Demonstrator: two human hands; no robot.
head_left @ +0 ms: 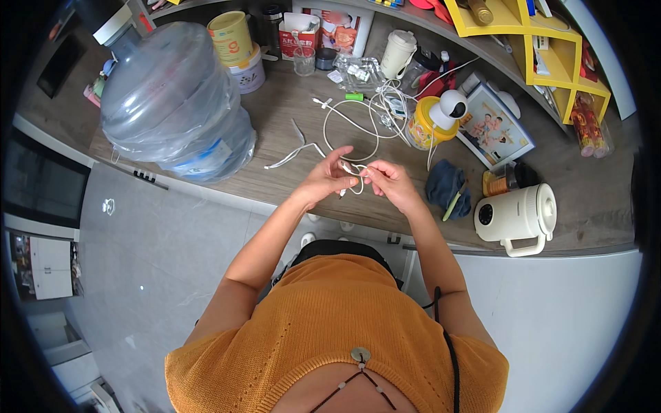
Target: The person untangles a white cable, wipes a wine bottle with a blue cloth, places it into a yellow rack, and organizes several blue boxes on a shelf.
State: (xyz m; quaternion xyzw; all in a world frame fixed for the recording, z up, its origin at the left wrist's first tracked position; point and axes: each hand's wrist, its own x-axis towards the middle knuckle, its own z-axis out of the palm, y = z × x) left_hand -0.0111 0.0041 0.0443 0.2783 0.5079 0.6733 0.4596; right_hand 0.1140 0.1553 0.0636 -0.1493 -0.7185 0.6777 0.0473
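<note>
Close to the desk's front edge, a short white cable (360,187) is looped between my two hands. My left hand (325,180) has its thumb and fingers around one part of it, and a white plug end hangs just below the thumb. On the other side, my right hand (390,182) pinches the loop between thumb and fingertips. A flattened white strap or cord (295,155) lies on the wood just left of my hands. Beyond them, a larger white cable (325,131) forms wide loops that run into a tangle at the back.
Left stands a large plastic-wrapped water bottle (179,96). Behind are tins (231,38), a glass cup (303,62) and a cream tumbler (398,55). Rightward are a white camera (449,110) on a yellow tub, a picture frame (497,127), dark cloth (446,187) and a cream kettle (513,216).
</note>
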